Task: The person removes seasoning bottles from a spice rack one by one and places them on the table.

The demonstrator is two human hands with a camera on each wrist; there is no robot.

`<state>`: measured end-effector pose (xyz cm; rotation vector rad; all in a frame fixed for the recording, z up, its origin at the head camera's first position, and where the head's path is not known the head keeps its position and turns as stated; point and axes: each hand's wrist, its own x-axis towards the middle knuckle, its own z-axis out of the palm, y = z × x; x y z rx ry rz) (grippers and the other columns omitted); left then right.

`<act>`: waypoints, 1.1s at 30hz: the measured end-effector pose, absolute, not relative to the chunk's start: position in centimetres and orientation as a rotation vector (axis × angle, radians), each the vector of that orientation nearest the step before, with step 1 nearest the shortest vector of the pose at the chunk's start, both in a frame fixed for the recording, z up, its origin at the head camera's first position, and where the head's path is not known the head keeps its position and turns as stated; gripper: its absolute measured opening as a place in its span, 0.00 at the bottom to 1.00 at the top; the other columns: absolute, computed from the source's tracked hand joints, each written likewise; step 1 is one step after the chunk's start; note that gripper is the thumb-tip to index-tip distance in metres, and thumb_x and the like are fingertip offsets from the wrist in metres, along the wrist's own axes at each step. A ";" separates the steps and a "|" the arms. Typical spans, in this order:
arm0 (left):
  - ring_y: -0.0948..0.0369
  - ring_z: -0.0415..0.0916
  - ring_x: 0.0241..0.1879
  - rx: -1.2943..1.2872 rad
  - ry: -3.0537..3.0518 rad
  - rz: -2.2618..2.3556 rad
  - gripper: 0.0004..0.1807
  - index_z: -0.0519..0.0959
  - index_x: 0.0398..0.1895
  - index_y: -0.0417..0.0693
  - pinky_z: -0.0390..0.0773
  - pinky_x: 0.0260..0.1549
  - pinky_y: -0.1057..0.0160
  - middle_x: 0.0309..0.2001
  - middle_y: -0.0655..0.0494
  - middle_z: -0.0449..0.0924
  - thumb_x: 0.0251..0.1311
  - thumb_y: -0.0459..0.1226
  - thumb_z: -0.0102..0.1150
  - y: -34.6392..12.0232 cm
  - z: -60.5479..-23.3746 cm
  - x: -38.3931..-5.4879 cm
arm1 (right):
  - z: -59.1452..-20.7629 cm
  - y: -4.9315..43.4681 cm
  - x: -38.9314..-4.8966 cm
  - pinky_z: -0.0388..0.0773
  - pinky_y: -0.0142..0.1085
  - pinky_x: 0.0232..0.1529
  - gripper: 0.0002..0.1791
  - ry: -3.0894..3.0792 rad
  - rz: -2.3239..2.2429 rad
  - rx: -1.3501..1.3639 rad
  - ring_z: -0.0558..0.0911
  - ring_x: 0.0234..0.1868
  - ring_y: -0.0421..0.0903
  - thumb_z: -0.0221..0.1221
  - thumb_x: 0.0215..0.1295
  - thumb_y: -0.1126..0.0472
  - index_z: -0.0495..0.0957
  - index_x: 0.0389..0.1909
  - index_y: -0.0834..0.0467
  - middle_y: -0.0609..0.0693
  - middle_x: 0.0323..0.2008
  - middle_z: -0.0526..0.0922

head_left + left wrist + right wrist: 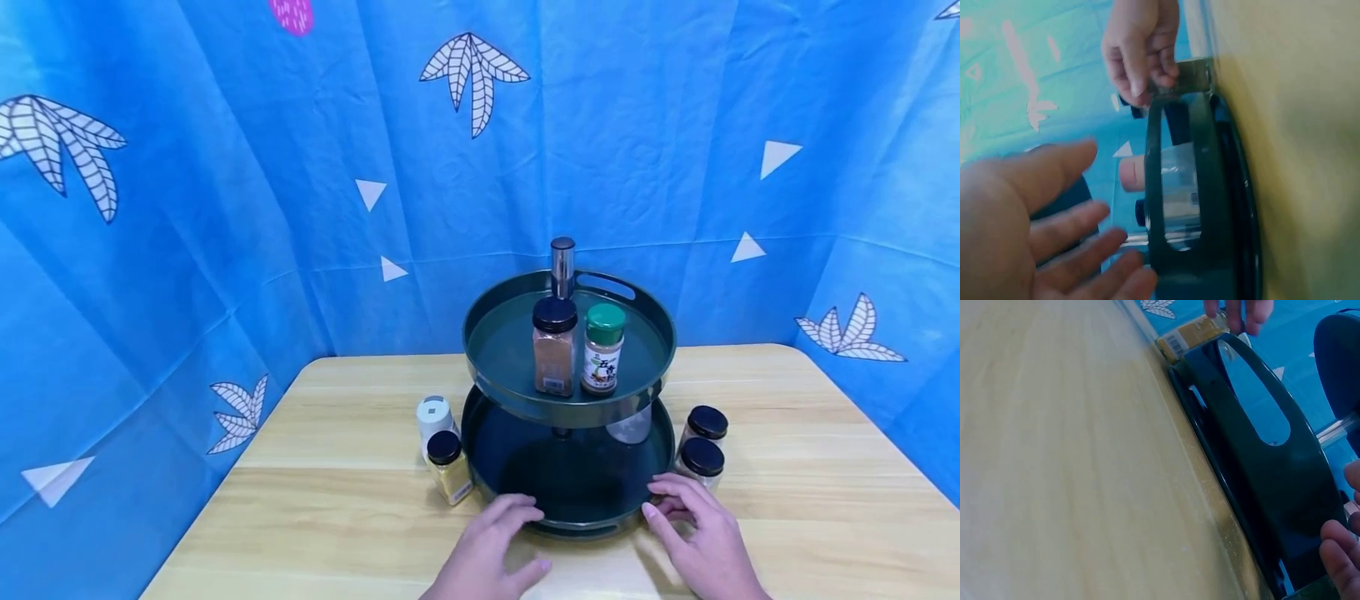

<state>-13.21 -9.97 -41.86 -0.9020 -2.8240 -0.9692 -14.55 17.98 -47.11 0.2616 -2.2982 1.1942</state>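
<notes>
A dark green two-tier round tray rack stands on the table, its lower tray [555, 492] below the upper tray [495, 333]. My left hand [491, 546] is at the lower tray's front left, thumb and fingers spread and holding nothing. At the front right rim is my right hand [697, 529], its fingers loosely bent, with the thumb [1338, 553] right by the tray's outer wall. The upper tray bears a black-capped jar of brown powder [555, 354] and a green-capped spice jar [602, 350]. A translucent container [632, 427] is on the lower tray, partly hidden.
Left of the rack stand a white container [435, 417] and a black-capped jar of yellow powder [450, 471]. Two black-capped jars, one behind [705, 423] and one nearer [701, 461], stand close to its right side. A blue patterned curtain [465, 183] hangs behind the wooden table [337, 492].
</notes>
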 end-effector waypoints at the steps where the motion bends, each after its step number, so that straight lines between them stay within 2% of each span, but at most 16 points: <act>1: 0.55 0.71 0.58 -0.988 -2.826 -0.909 0.25 0.76 0.57 0.45 0.75 0.54 0.56 0.60 0.52 0.73 0.60 0.48 0.64 -9.8 -42.0 -13.3 | -47.1 18.0 -14.5 0.76 0.19 0.36 0.13 -2.296 1.194 0.257 0.79 0.31 0.35 0.68 0.52 0.74 0.81 0.39 0.61 0.52 0.44 0.80; 5: 0.53 0.67 0.64 -1.218 -2.837 -0.665 0.33 0.70 0.65 0.42 0.72 0.58 0.58 0.65 0.48 0.69 0.63 0.52 0.60 -9.6 -42.6 -13.6 | -47.1 18.1 -14.5 0.76 0.19 0.36 0.13 -2.282 1.198 0.259 0.78 0.31 0.35 0.68 0.52 0.74 0.81 0.39 0.60 0.52 0.43 0.80; 10: 0.52 0.63 0.67 -1.255 -2.837 -0.440 0.25 0.69 0.66 0.40 0.70 0.60 0.60 0.67 0.48 0.68 0.68 0.38 0.55 -9.2 -43.2 -13.3 | -47.1 18.1 -14.5 0.76 0.19 0.36 0.15 -2.198 1.211 0.310 0.78 0.31 0.34 0.68 0.50 0.76 0.81 0.38 0.61 0.50 0.41 0.81; 12: 0.52 0.61 0.68 -1.228 -2.881 -0.406 0.26 0.68 0.67 0.41 0.69 0.61 0.59 0.68 0.49 0.66 0.68 0.39 0.54 -9.3 -43.1 -13.2 | -47.2 18.1 -14.5 0.76 0.19 0.35 0.16 -2.172 1.221 0.320 0.78 0.31 0.34 0.68 0.50 0.77 0.81 0.38 0.61 0.51 0.41 0.81; 14: 0.52 0.58 0.70 -1.157 -2.970 -0.433 0.32 0.67 0.69 0.42 0.67 0.62 0.57 0.70 0.49 0.63 0.66 0.48 0.57 -9.5 -42.8 -13.2 | -47.3 18.0 -14.5 0.76 0.19 0.35 0.16 -2.160 1.228 0.318 0.79 0.32 0.34 0.68 0.49 0.78 0.81 0.38 0.61 0.51 0.40 0.81; 17: 0.51 0.52 0.72 -0.945 -3.129 -0.540 0.46 0.63 0.71 0.42 0.63 0.65 0.52 0.72 0.49 0.58 0.56 0.60 0.62 -10.1 -42.2 -13.3 | -47.3 17.9 -14.5 0.76 0.19 0.35 0.17 -2.141 1.241 0.306 0.78 0.31 0.34 0.68 0.47 0.80 0.81 0.38 0.62 0.52 0.39 0.81; 23: 0.45 0.41 0.74 -0.430 -3.109 -0.938 0.51 0.55 0.73 0.36 0.57 0.64 0.39 0.76 0.43 0.45 0.54 0.52 0.68 -11.2 -41.3 -13.6 | -47.0 17.6 -14.2 0.75 0.18 0.35 0.17 -2.068 1.236 0.288 0.78 0.32 0.31 0.66 0.44 0.84 0.80 0.35 0.65 0.52 0.36 0.80; 26: 0.45 0.40 0.74 -0.386 -3.035 -1.059 0.50 0.53 0.74 0.39 0.59 0.62 0.37 0.76 0.45 0.42 0.55 0.51 0.68 -11.4 -40.9 -13.6 | -46.9 17.7 -14.1 0.75 0.18 0.35 0.17 -2.038 1.233 0.277 0.78 0.32 0.30 0.65 0.43 0.85 0.80 0.34 0.67 0.50 0.36 0.80; 33: 0.47 0.43 0.74 -0.401 -3.020 -1.087 0.49 0.55 0.74 0.43 0.60 0.62 0.38 0.77 0.49 0.44 0.56 0.51 0.68 -11.3 -40.4 -13.4 | -47.2 17.9 -14.3 0.75 0.17 0.36 0.18 -2.030 1.247 0.265 0.78 0.34 0.27 0.66 0.45 0.83 0.81 0.36 0.64 0.48 0.37 0.80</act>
